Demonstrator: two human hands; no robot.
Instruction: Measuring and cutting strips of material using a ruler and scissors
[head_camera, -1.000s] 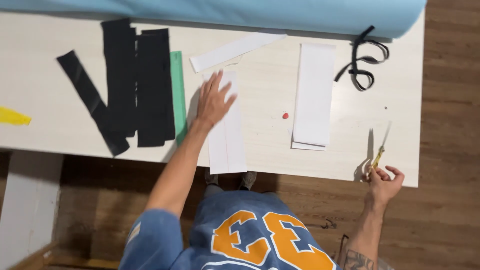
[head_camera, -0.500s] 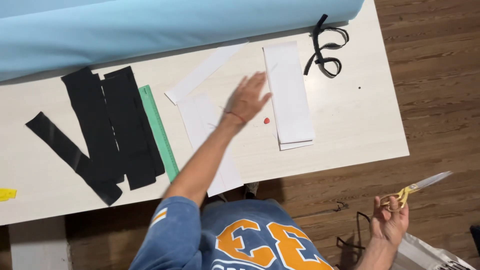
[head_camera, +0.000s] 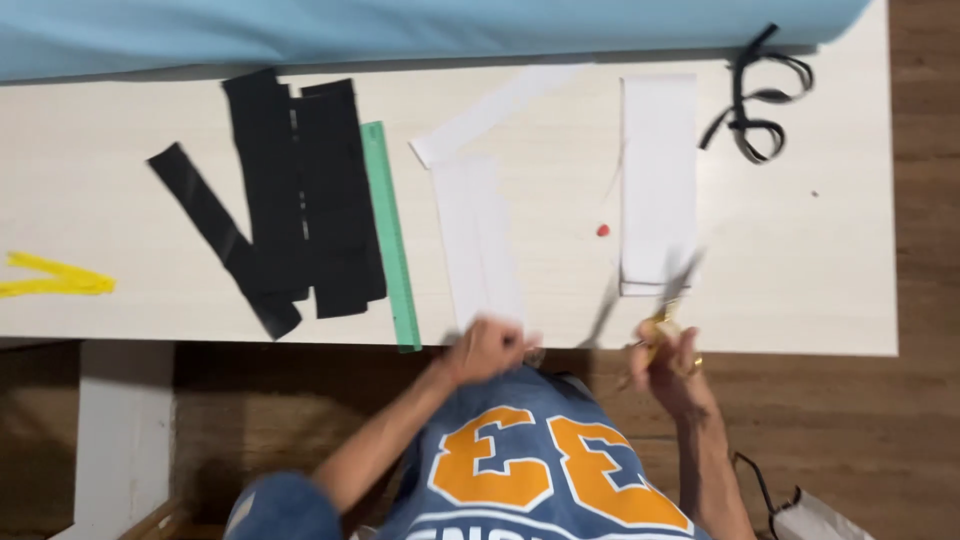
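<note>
White fabric strips are what I am working on. My left hand (head_camera: 487, 347) is curled at the near edge of the bench (head_camera: 820, 290), closed on the bottom end of the long white strip (head_camera: 478, 240) that lies lengthwise toward me. My right hand (head_camera: 672, 362) grips the scissors (head_camera: 655, 300) by their yellow handles, the blades standing apart and blurred, angled up over the bench edge, just beside the lower end of the wide white strip (head_camera: 657, 180).

As far as I can judge, much cutting is done. Several black strips (head_camera: 300, 200) lie side by side and overlapping, one slanting off to the left, all matte and flat with straight edges. A narrower white strip (head_camera: 490, 115) lies diagonally above the one I hold. The whites look thin and limp, slightly uneven along their long sides. I see a faint line running down the one I hold, though it is too faint to be sure. That piece has not yet met the blades.

A green ruler (head_camera: 390, 235), stiff and straight, lies between the black pieces and my strip. A small red dot (head_camera: 603, 230) sits on the bench between the two whites. Farther off, a looped black band (head_camera: 755, 100) curls at the far right, a yellow scrap (head_camera: 50, 278) lies at the left, and a broad roll of light blue cloth (head_camera: 400, 30) runs along the back.
</note>
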